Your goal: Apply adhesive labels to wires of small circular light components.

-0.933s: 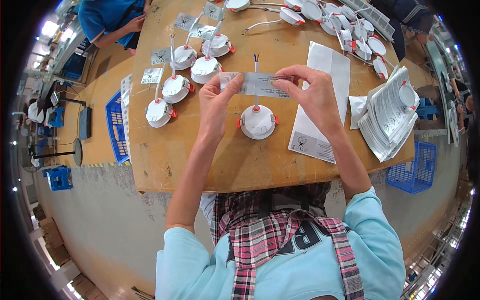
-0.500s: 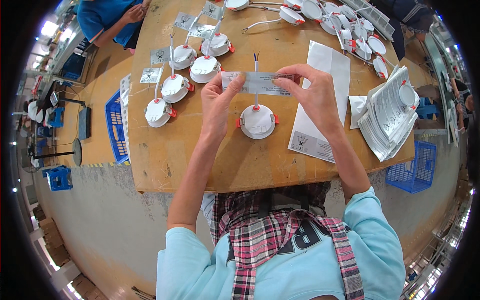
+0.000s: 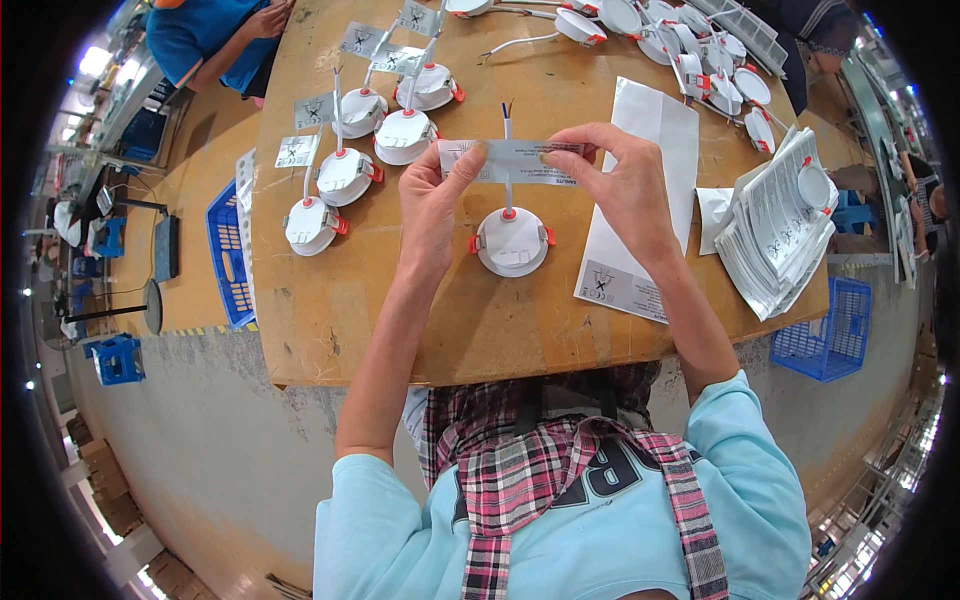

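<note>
Between both hands a silver printed label (image 3: pixel 512 166) is stretched flat across the white cable (image 3: pixel 508 131) of a round white downlight (image 3: pixel 512 243). My left hand (image 3: pixel 436 190) pinches the label's left end, thumb on top. At the other end, my right hand (image 3: pixel 622 180) grips it between thumb and fingers. The downlight lies on the table just below the label, red clips at its sides. To its left stand several labelled downlights (image 3: pixel 345 177) with their cables pointing up. Right of my right hand lies a white label sheet (image 3: pixel 642 165) with one printed label at its near end.
A thick stack of label sheets (image 3: pixel 772 235) sits at the right, a downlight part (image 3: pixel 813 187) on top. Several unlabelled downlights (image 3: pixel 660 45) are heaped at the far right. Blue crates (image 3: pixel 822 330) flank the brown table (image 3: pixel 460 335). Another person (image 3: pixel 215 45) is at the far left.
The view has shifted slightly, so the table's things sit a little further left. Both hands keep their hold on the label, which stays across the cable.
</note>
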Demonstrator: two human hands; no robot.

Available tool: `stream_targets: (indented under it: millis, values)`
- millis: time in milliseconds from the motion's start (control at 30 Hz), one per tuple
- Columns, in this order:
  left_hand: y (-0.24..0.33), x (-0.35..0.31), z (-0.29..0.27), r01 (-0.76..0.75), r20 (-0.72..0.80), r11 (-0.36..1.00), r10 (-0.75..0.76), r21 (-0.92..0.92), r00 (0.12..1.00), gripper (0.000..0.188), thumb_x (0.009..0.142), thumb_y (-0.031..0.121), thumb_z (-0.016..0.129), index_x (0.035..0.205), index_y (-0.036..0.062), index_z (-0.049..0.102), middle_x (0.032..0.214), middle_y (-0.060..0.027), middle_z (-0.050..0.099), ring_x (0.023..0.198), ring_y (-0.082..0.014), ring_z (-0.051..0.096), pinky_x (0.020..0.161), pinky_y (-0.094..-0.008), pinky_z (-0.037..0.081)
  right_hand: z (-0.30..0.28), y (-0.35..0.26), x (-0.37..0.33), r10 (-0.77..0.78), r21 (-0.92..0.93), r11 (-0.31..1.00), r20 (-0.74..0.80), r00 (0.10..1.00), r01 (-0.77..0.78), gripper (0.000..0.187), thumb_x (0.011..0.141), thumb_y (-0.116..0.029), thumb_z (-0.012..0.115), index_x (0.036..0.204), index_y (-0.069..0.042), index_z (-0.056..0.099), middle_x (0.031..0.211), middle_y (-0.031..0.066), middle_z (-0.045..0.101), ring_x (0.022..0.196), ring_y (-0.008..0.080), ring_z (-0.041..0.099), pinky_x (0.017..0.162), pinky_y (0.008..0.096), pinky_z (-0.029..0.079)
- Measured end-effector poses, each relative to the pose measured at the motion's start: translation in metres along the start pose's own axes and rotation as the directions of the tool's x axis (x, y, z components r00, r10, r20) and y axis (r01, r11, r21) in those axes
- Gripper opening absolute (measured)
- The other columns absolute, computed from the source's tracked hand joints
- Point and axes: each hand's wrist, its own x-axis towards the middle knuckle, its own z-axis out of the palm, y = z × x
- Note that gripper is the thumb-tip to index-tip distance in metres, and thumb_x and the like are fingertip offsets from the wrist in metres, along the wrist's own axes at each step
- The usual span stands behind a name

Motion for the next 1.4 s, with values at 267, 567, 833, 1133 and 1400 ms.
stream_targets:
  millis: [267, 567, 833, 1133, 1400]
  values:
    - [-0.002, 0.001, -0.001, 0.008, 0.009, 1.000, -0.008, -0.025, 1.000, 0.019, 0.086, 0.021, 0.070, 0.094, 0.0042, 0.065, 0.087, -0.0017, 0.068, 0.079, -0.0048, 0.057, 0.079, -0.0249, 0.042, 0.003, 0.004, 0.001, -0.013, 0.000, 1.000, -0.014, 1.000, 0.013, 0.016, 0.079, -0.010, 0.071, 0.091, 0.001, 0.070, 0.078, 0.0102, 0.067, 0.066, 0.0149, 0.059, 0.062, 0.0274, 0.049]
    - [-0.005, 0.003, -0.007, 0.020, 0.051, 0.999, -0.018, -0.033, 0.999, 0.018, 0.089, 0.015, 0.066, 0.100, 0.0003, 0.063, 0.096, -0.0061, 0.068, 0.089, -0.0104, 0.062, 0.086, -0.0293, 0.048, 0.004, 0.006, 0.002, -0.006, 0.006, 1.000, -0.015, 1.000, 0.006, 0.016, 0.079, -0.010, 0.071, 0.090, 0.001, 0.070, 0.077, 0.0097, 0.067, 0.066, 0.0140, 0.059, 0.062, 0.0268, 0.049]
    - [-0.006, 0.002, -0.006, 0.047, 0.020, 0.998, -0.046, -0.045, 0.999, 0.020, 0.090, 0.015, 0.065, 0.102, -0.0011, 0.064, 0.098, -0.0065, 0.067, 0.091, -0.0113, 0.062, 0.088, -0.0289, 0.049, -0.002, -0.009, -0.002, 0.003, 0.006, 1.000, 0.010, 1.000, -0.003, 0.016, 0.079, -0.010, 0.071, 0.090, 0.001, 0.070, 0.077, 0.0094, 0.068, 0.067, 0.0127, 0.060, 0.063, 0.0257, 0.050]
    - [-0.011, -0.016, 0.008, -0.071, 0.163, 0.923, 0.009, 0.377, 0.987, 0.096, 0.073, 0.010, 0.080, 0.144, -0.0022, 0.016, 0.104, -0.0144, 0.061, 0.094, -0.0167, 0.063, 0.085, -0.0319, 0.052, -0.009, -0.011, 0.000, 0.100, 0.053, 0.993, 0.066, 0.993, -0.104, 0.019, 0.081, -0.014, 0.070, 0.092, 0.002, 0.070, 0.077, 0.0090, 0.069, 0.065, 0.0118, 0.061, 0.064, 0.0254, 0.050]
    - [-0.009, -0.013, 0.012, -0.038, 0.141, 0.889, -0.030, 0.457, 0.990, 0.094, 0.074, 0.004, 0.077, 0.145, -0.0032, 0.015, 0.094, -0.0138, 0.063, 0.079, -0.0167, 0.066, 0.071, -0.0293, 0.054, -0.024, -0.034, -0.008, 0.113, 0.065, 0.991, 0.115, 0.987, -0.121, 0.019, 0.080, -0.012, 0.070, 0.091, 0.003, 0.069, 0.076, 0.0082, 0.068, 0.064, 0.0101, 0.058, 0.061, 0.0248, 0.048]
